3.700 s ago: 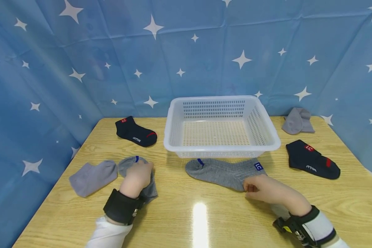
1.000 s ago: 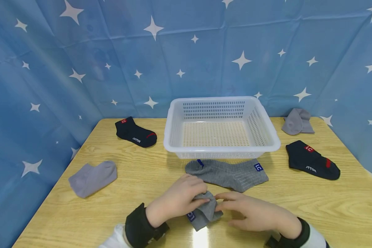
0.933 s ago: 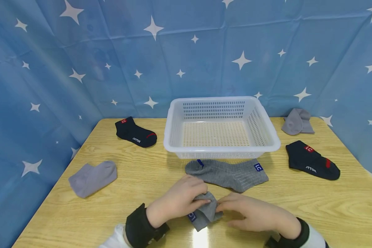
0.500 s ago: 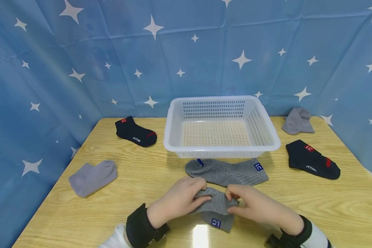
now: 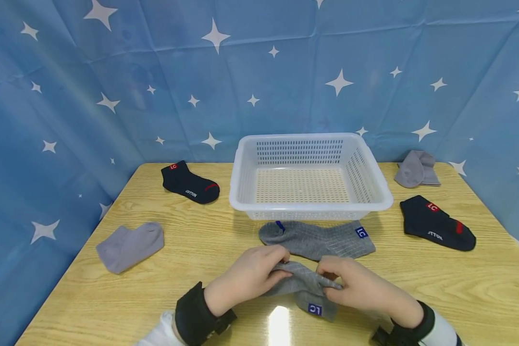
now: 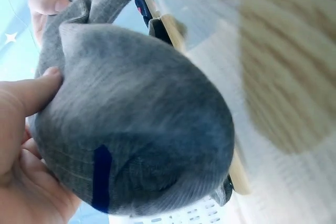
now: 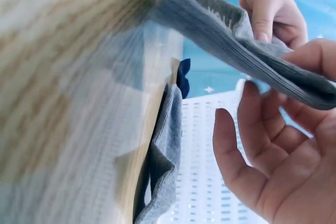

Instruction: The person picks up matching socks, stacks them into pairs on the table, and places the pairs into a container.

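Between both hands, in front of the basket, is a grey ankle sock [image 5: 300,278]. My left hand [image 5: 248,276] pinches its left end between thumb and fingers; the left wrist view shows the rounded sock [image 6: 136,114] with a dark blue stripe. At the other end, my right hand [image 5: 359,283] pinches an edge of the fabric. The part with the blue LC label hangs below. In the right wrist view the ribbed opening of the sock [image 7: 220,40] shows. Just behind lies a matching grey sock [image 5: 311,238], flat on the table.
A white perforated basket [image 5: 311,207] stands at the back middle. Black socks lie at the left [image 5: 190,183] and the right [image 5: 437,223]. A mauve-grey sock [image 5: 129,247] rests on the left, another one [image 5: 416,169], folded over, at the back right.
My left hand has brought the grey sock from the left to the middle. My right hand has left the other grey sock and now pinches this one. The label has shifted right.
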Tool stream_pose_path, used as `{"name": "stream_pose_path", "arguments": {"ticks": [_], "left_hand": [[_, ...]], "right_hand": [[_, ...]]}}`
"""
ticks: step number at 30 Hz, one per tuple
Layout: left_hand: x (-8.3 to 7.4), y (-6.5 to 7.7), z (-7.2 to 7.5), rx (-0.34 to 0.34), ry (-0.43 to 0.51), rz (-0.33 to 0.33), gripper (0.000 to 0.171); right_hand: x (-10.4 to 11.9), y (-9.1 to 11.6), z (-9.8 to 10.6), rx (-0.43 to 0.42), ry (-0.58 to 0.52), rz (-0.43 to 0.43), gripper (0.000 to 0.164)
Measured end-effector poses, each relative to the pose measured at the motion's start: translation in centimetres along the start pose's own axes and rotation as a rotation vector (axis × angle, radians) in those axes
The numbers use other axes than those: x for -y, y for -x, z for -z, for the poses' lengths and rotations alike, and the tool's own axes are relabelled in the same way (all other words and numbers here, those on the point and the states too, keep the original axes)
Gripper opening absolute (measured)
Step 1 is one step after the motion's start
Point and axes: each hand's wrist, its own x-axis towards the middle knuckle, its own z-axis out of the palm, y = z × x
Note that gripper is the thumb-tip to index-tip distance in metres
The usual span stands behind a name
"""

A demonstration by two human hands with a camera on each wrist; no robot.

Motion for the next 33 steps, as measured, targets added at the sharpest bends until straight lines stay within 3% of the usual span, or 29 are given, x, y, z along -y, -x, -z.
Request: {"name": "stream_pose_path", "arguments": {"ticks": [3,7,11,16,19,25,33], "left_hand": [[0.1,0.0,0.0,0.032,0.000,0.043,0.026],[0.2,0.1,-0.1,0.117,-0.008,0.101,0.020],[0.3,0.0,-0.1,0.186,-0.009,0.137,0.019],[0.4,0.0,0.0,0.226,0.011,0.157,0.019],[0.4,0.0,-0.1,0.235,0.042,0.175,0.018],[0.4,0.1,-0.1,0.209,0.079,0.204,0.017],[0.4,0.0,0.1,0.090,0.001,0.270,0.013]], "right_hand": [[0.0,0.0,-0.1,-0.010,-0.040,0.015,0.033],[0.0,0.1,0.0,0.049,-0.087,0.012,0.041],[-0.1,0.3,-0.1,0.087,-0.082,0.100,0.045],[-0.3,0.1,-0.7,0.041,-0.060,0.207,0.048],[-0.3,0.1,-0.8,0.010,-0.084,0.201,0.047],[-0.5,0.1,-0.6,-0.056,-0.038,0.129,0.032],[-0.5,0.3,1.3,-0.078,0.101,-0.135,0.034]]}}
